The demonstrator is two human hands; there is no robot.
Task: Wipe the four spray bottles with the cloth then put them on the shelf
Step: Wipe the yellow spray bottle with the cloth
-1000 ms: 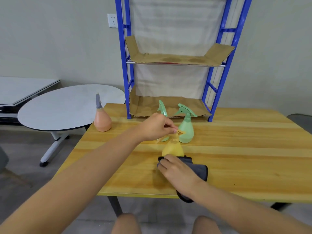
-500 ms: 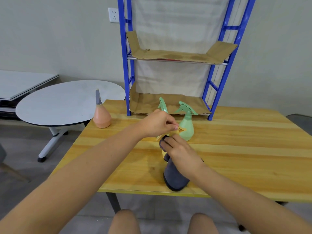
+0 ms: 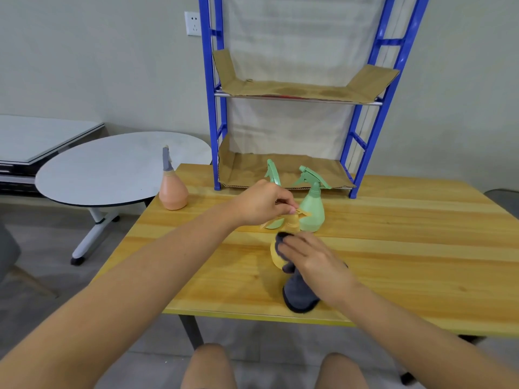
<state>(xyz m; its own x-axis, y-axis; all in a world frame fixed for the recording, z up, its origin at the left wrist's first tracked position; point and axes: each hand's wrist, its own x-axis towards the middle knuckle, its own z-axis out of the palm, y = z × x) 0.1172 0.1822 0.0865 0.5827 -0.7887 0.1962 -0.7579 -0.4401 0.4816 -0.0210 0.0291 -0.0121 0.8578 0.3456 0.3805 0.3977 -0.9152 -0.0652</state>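
Note:
A yellow spray bottle (image 3: 276, 255) stands on the wooden table (image 3: 407, 254) near its middle. My left hand (image 3: 262, 202) pinches its spray head from above. My right hand (image 3: 311, 261) presses a dark grey cloth (image 3: 299, 293) against the bottle's body; the cloth hangs down to the tabletop. Just behind stand two green spray bottles, one (image 3: 311, 209) in plain sight, the other (image 3: 273, 175) mostly hidden by my left hand. An orange spray bottle (image 3: 172, 189) with a grey head stands at the table's far left corner. The blue shelf (image 3: 362, 147) rises at the table's back.
Brown cardboard lines both shelf levels (image 3: 295, 89), and nothing stands on them. A round grey table (image 3: 112, 169) on a wheeled base sits left of the wooden table. My knees show under the near edge.
My right hand lifted the cloth from the tabletop and brought it up against the yellow bottle's body. My left hand kept its hold on the spray head.

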